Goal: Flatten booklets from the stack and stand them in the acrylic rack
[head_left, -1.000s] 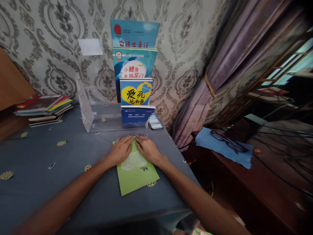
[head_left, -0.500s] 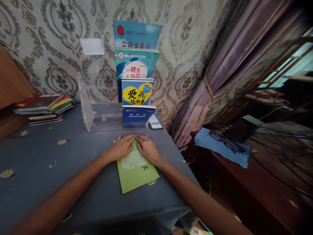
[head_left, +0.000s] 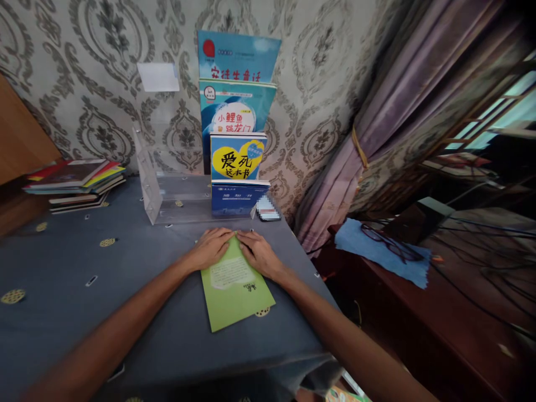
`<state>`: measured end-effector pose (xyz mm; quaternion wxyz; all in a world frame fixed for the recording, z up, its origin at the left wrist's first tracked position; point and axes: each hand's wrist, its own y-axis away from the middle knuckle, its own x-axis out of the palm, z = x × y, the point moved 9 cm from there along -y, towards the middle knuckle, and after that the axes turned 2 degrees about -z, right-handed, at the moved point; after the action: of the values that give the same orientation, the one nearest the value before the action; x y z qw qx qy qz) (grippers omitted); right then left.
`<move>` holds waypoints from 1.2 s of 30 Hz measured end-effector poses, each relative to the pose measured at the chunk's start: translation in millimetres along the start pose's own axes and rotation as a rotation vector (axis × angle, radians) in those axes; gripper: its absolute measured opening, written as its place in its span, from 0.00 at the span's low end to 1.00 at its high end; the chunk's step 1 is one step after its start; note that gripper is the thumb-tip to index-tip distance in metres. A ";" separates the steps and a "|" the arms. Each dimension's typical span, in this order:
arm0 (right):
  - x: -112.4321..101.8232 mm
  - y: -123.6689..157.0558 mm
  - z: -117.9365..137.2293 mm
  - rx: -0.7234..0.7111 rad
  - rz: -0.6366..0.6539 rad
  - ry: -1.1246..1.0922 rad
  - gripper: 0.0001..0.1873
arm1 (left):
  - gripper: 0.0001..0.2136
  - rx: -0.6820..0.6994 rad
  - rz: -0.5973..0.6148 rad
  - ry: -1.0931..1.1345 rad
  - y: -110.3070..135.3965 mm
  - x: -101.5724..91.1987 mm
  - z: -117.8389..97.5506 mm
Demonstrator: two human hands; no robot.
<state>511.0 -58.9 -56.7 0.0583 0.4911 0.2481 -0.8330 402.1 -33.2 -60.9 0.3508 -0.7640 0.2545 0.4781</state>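
Note:
A thin green book point(head_left: 240, 304) lies on the cloth-covered table, turned slightly askew, with a pale text panel and small dark writing on its cover. My left hand point(head_left: 213, 248) rests flat over its far left part, fingers stretched toward the far edge. On the far right part lies my right hand point(head_left: 259, 254), palm down with fingers extended. The fingertips of both hands nearly meet at the book's far edge, and the hands hide its far corners. Just beyond them stands a clear tiered rack point(head_left: 182, 212) holding a dark blue booklet point(head_left: 237, 202) in front.
Behind the booklet, the rack holds a yellow-and-blue book point(head_left: 238, 159) and two taller blue-green books, one being the back book point(head_left: 238, 53). A phone point(head_left: 268, 209) lies right of the rack. Stacked books point(head_left: 84, 181) sit at left. Glasses point(head_left: 391, 244) rest on a blue cloth point(head_left: 355, 248).
The whole view has shifted slightly, moving the rack and book a little to the right in the picture. Both hands stay on the green book, with only slight finger movement.

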 end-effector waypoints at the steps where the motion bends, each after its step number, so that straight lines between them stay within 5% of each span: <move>1: -0.7 1.4 -0.5 -0.010 0.003 -0.009 0.21 | 0.21 -0.003 -0.002 0.006 -0.1 -0.2 0.5; 36: -30.6 72.9 18.8 -0.202 -0.078 -0.106 0.19 | 0.20 0.000 0.004 -0.014 -0.5 -0.5 0.1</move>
<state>536.6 -135.7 -49.3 0.0881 0.4279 0.3464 -0.8301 402.2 -32.7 -60.3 0.3516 -0.7601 0.2534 0.4842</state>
